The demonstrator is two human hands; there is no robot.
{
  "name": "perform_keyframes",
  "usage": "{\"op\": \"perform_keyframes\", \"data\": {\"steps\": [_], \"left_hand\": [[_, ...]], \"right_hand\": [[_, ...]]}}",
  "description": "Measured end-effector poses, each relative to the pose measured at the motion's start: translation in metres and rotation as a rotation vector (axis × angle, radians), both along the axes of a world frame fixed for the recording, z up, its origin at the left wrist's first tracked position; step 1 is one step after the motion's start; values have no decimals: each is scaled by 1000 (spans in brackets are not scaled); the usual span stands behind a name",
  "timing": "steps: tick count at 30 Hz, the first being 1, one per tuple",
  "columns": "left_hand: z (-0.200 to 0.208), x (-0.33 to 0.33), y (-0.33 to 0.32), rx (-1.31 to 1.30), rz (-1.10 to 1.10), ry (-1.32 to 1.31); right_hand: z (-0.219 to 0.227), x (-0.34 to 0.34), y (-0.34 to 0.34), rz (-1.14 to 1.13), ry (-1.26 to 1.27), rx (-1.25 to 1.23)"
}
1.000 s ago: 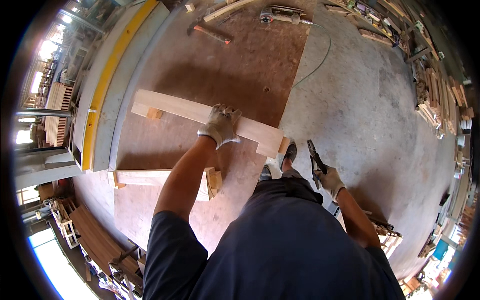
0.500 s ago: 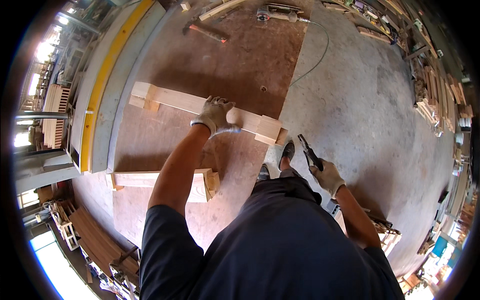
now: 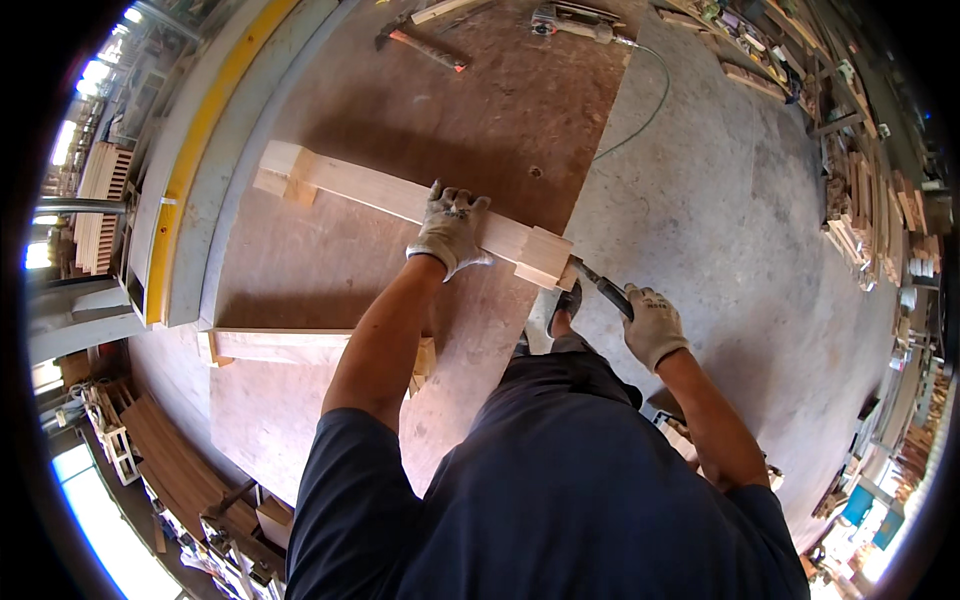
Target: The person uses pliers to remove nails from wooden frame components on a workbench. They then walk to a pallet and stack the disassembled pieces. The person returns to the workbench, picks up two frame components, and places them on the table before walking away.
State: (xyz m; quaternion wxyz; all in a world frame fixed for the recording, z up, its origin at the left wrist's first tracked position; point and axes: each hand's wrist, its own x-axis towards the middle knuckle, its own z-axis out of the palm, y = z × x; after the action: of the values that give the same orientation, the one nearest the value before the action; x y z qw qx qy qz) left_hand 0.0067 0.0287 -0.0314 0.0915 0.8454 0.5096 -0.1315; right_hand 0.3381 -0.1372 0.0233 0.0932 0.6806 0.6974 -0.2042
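Observation:
A pale wooden beam (image 3: 370, 188) with thicker blocks at both ends lies across the brown work surface in front of me. My left hand (image 3: 450, 228), in a light work glove, rests over its middle, with the fingers at the far edge and the thumb at the near edge. My right hand (image 3: 655, 325), gloved too, is closed round a slim dark hand tool (image 3: 607, 291) that looks like pliers. The tool's tip meets the beam's right end block (image 3: 545, 257); whether it grips anything there is too small to tell.
A similar wooden piece (image 3: 285, 345) lies nearer me, partly behind my left arm. Farther off are a hammer (image 3: 430, 50) and a power tool (image 3: 575, 25) with a cord (image 3: 665, 90). A yellow-striped metal beam (image 3: 195, 150) runs along the left. Stacked wood (image 3: 860, 200) stands at right.
My right hand has brought the tool up and left to the beam's right end. My left hand has slid a little right along the beam. The view has shifted slightly.

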Motion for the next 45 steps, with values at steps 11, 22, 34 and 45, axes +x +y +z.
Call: {"op": "perform_keyframes", "data": {"steps": [11, 22, 34, 45], "left_hand": [[-2, -2, 1, -1, -12, -2], [-2, -2, 2, 14, -17, -5], [-4, -4, 1, 9, -21, -5], [1, 2, 2, -5, -7, 43]], "right_hand": [[-3, -10, 9, 413, -612, 163], [20, -8, 24, -31, -80, -259], [-4, 14, 25, -473, 577, -631], [-28, -1, -10, -430, 537, -269]]}}
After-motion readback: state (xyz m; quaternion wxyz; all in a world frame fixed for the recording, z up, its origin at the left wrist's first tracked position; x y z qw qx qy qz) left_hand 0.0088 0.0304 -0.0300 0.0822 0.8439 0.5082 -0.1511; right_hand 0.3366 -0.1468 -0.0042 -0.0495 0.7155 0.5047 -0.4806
